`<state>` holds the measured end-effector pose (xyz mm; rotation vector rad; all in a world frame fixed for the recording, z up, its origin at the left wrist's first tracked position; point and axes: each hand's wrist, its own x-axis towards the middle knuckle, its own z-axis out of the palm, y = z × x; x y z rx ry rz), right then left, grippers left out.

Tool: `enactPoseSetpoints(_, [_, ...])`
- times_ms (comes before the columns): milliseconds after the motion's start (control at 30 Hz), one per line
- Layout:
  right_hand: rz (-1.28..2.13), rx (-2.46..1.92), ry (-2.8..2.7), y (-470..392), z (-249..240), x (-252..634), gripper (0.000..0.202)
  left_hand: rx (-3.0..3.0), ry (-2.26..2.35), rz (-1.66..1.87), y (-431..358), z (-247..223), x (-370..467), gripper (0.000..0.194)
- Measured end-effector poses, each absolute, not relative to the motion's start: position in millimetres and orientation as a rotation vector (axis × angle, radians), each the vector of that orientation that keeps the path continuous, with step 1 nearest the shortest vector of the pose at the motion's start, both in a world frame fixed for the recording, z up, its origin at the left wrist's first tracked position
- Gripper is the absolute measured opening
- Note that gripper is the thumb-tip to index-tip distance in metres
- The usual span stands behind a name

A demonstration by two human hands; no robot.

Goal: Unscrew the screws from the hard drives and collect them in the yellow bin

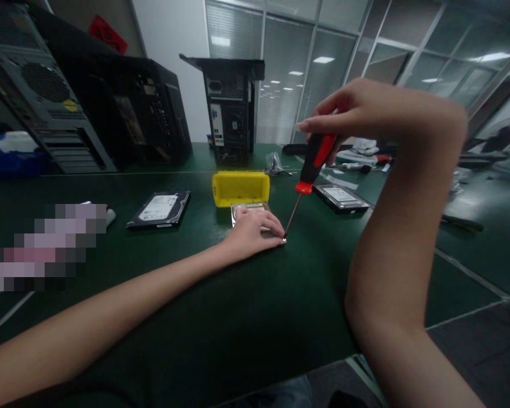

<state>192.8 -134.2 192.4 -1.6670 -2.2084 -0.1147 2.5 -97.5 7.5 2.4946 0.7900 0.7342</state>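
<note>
My right hand (329, 122) grips a red-and-black screwdriver (317, 158) by its handle from above. Its shaft slants down and left to the fingertips of my left hand (255, 232). There, thumb and fingers pinch a small shiny metal piece (284, 241) at the screwdriver's tip; its exact kind is too small to make out. A hard drive (249, 206) lies partly hidden behind my left hand. Directly behind that drive, a yellow plastic bin (241, 190) rests on the green table mat (238, 317).
Another hard drive (159, 208) lies to the left, and one more (340, 197) to the right beyond the screwdriver. Computer cases (232, 107) stand along the back and left. A clear plastic bag (274, 163) sits behind the bin. Tools and cables (361, 158) clutter the right rear.
</note>
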Motion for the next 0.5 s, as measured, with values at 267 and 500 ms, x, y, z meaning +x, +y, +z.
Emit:
enactPoseSetpoints(267, [-0.127, -1.673, -2.235, -134.4, 192.9, 188.5, 0.046, 2.504, 0.792, 0.73, -98.1, 7.0, 4.3, 0.011])
enactPoseSetpoints(500, [-0.265, -1.673, -2.275, -135.0, 194.6, 184.6, 0.05, 2.535, 0.822, 0.766, -98.8, 5.9, 8.2, 0.013])
